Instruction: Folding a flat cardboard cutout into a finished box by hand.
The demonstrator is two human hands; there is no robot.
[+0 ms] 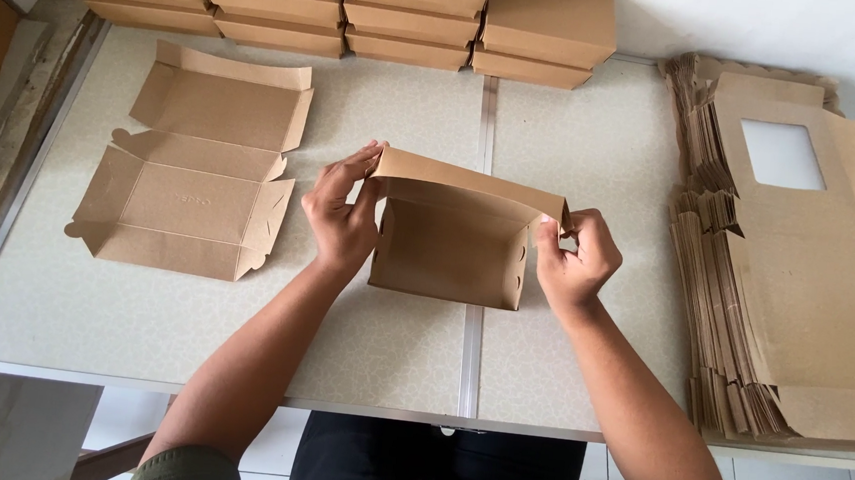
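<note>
Here, fingers [360, 170] of both hands pinched on the half-folded cardboard box [452, 242] ends.

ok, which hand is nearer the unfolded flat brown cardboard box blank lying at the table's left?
Left. The left hand grips the half-folded brown cardboard box just right of the flat blank; the right hand holds the box's far end.

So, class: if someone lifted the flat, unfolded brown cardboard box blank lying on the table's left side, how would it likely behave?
The flat brown cardboard blank looks thin, so probably light. Its creased flaps would likely droop or hinge when lifted. Lying flat on the table, it should slide rather than tip.
</note>
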